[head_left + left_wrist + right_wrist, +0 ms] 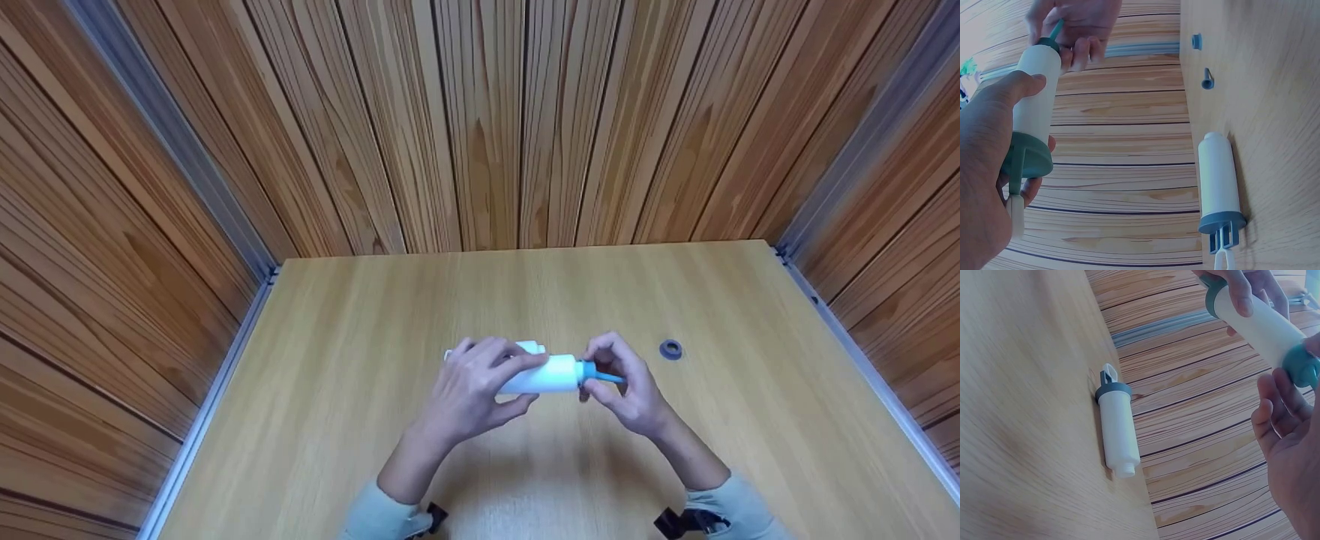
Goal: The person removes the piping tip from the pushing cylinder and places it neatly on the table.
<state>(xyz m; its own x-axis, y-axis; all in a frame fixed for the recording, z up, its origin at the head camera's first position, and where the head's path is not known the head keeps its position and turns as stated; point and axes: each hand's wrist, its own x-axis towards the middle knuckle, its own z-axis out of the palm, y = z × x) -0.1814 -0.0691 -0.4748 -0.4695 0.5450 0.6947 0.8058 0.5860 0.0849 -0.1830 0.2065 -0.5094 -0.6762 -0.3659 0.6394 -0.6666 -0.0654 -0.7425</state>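
Note:
My left hand [480, 382] grips the body of a white syringe-like tube [551, 373], thumb on one side and fingers on the other. It is held above the table, lying roughly sideways. A teal collar and a white handle part show at its rear end in the left wrist view. On its front end sits a teal nozzle cap [589, 371] with a thin pointed tip. The thumb and fingers of my right hand [630, 390] pinch this cap. A second white tube [1219, 174] with a teal collar and white loop handle lies on the table, mostly behind my left hand in the head view.
A small dark ring [671, 349] lies on the wooden table [360, 337], right of my hands. Near it in the left wrist view is a loose teal nozzle [1207, 80]. Wood-panelled walls [480, 135] with metal edge rails enclose the table's back and sides.

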